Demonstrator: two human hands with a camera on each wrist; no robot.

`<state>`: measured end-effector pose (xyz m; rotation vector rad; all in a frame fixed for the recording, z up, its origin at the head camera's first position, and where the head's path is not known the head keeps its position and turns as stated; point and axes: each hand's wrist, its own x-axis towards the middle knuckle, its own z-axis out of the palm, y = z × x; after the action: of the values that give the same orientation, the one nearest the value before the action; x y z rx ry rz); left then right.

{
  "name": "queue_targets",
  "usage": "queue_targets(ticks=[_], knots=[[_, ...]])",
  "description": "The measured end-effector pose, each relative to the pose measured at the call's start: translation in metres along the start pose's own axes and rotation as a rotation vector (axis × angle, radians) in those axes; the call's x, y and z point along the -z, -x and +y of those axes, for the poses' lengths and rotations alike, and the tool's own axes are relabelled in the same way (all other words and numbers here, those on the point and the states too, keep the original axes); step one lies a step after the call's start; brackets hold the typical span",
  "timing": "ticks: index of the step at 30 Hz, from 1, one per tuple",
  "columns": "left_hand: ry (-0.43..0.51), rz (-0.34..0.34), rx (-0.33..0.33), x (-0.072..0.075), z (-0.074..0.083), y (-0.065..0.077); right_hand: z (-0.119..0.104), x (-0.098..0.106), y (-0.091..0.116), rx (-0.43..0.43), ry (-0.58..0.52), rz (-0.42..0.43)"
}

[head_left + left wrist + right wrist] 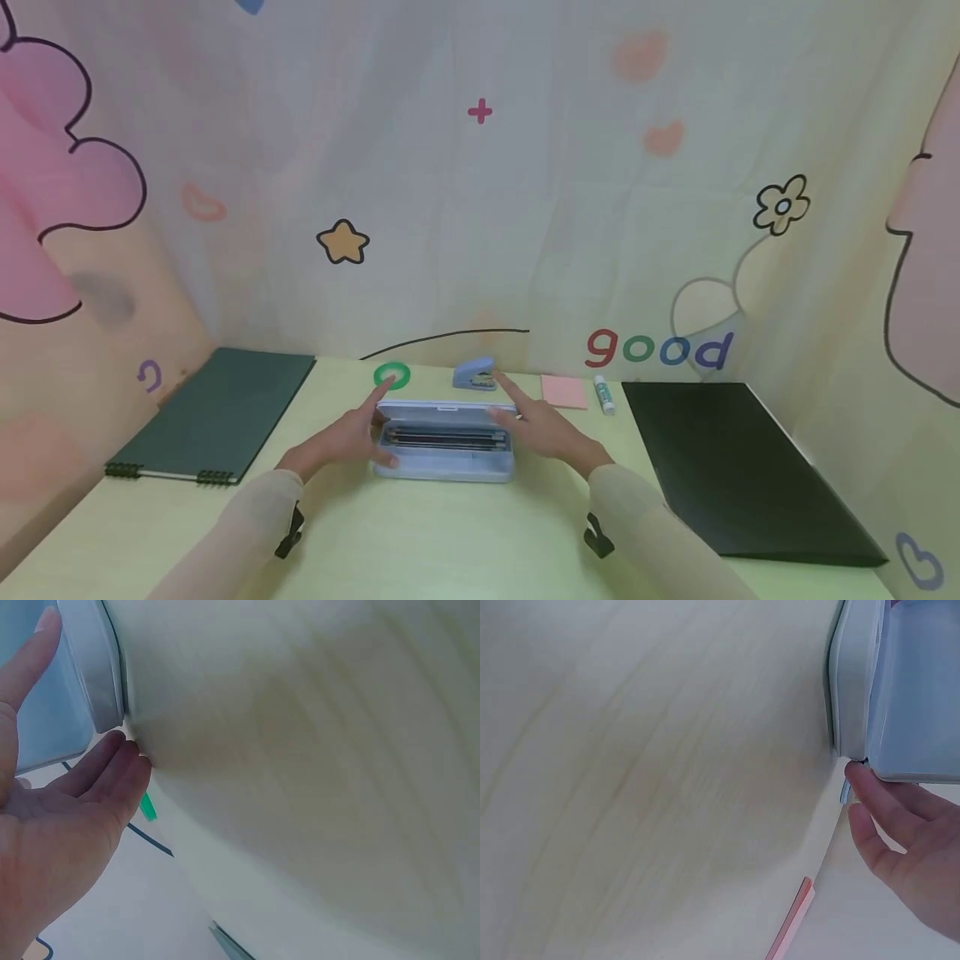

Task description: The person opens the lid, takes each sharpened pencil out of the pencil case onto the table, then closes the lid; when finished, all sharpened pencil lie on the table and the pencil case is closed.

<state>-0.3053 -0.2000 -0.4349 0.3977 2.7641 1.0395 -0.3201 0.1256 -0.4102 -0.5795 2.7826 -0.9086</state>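
Noting the pencil case [427, 463] mid-table, its lid [427, 409] raised on the far side and several pencils [446, 438] lying lengthwise inside. We see the left hand [351, 435] at its left end, fingers extended, touching rather than clasping. The right hand [546, 427] meets the lid's right end; whether it pinches there, we cannot tell. Farther off, we log a green ring [406, 375], a blue desk tool [471, 373] and, right of these, a pink pad [564, 392].

Pale tbl [450, 542] before lt cloth backdrop [420, 167] w/ printed star [343, 242], flwr [783, 206] & "good" lettering [626, 348].
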Motion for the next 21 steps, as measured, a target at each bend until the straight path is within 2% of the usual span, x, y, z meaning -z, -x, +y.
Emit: queue_targets(ticks=[12,21], knots=[[0.092,-0.002,-0.013,-0.006,-0.002,0.004,-0.005,0.001,-0.015,-0.068,0.024,0.108],[0.082,0.003,-0.009,-0.006,0.001,0.007,-0.009,0.003,-0.025,-0.119,0.031,0.146]])
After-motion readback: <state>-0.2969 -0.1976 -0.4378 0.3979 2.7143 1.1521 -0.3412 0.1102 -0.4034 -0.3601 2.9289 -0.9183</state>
